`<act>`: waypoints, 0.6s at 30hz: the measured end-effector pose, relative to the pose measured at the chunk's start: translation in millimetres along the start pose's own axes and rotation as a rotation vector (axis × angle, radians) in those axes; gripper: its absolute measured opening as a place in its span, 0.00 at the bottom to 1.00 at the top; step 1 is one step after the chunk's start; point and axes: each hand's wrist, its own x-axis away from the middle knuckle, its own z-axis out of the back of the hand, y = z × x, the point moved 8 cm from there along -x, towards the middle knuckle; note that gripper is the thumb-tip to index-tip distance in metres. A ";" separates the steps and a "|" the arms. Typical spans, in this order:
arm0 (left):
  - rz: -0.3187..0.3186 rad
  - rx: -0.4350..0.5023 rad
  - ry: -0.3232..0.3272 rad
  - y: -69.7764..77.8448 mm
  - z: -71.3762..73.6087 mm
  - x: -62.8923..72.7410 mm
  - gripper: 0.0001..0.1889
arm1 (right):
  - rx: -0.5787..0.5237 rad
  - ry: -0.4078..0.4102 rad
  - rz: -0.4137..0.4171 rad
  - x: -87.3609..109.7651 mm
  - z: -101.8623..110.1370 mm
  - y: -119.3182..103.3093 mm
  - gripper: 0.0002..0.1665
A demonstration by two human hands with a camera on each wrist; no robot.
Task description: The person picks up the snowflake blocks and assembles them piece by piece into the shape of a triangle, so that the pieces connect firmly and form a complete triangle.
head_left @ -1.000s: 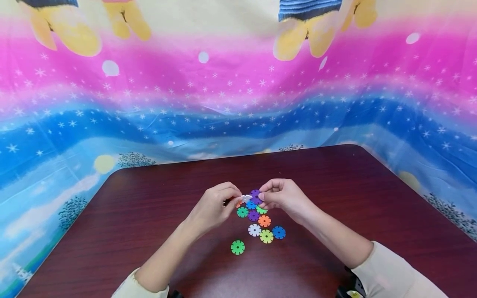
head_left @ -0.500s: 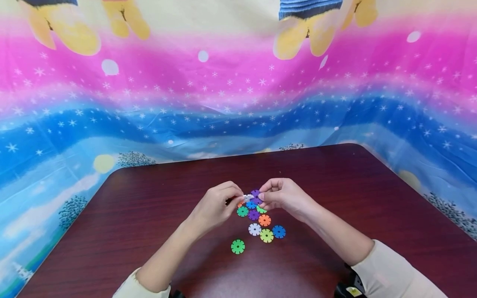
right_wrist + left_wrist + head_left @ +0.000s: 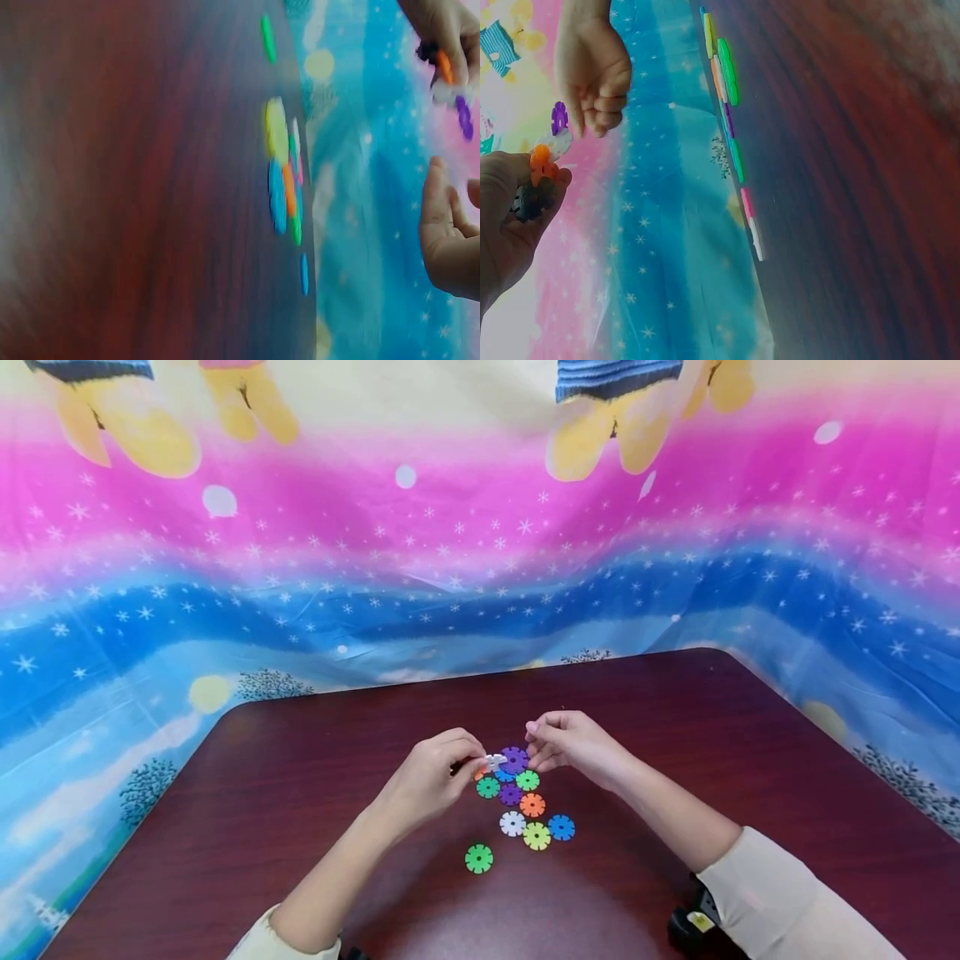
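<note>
My left hand (image 3: 431, 781) pinches a short chain of notched plastic discs slotted together, held up over the table. In the left wrist view its black disc (image 3: 531, 201) and orange disc (image 3: 543, 166) lie between thumb and fingers. A white disc (image 3: 494, 762) follows, and a purple disc (image 3: 513, 760) forms the free end. Just right of the purple disc is my right hand (image 3: 583, 750), its fingers loosely bent and holding nothing. The right wrist view shows a gap between those fingers and the purple disc (image 3: 465, 118).
Several loose notched discs lie flat on the dark red wooden table (image 3: 315, 827), among them a blue disc (image 3: 561, 827), a yellow-green disc (image 3: 536, 836) and an orange disc (image 3: 532, 805). Nearest the front is a green disc (image 3: 478, 858). A printed cloth (image 3: 450, 543) hangs behind the table.
My right hand has let go of the purple disc and drawn slightly right and up, uncovering a green disc on the table. The left hand keeps its grip with little movement.
</note>
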 end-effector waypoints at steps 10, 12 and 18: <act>0.048 -0.004 -0.029 -4.4 -2.0 1.8 0.04 | 0.688 0.028 0.077 -29.0 23.5 12.4 0.10; 0.053 -0.007 -0.034 -4.9 -2.6 1.9 0.04 | 0.756 0.012 0.075 -34.8 25.5 17.6 0.11; 0.080 -0.006 -0.048 -7.2 -2.9 3.1 0.03 | 0.859 -0.034 0.029 -48.5 27.7 32.6 0.14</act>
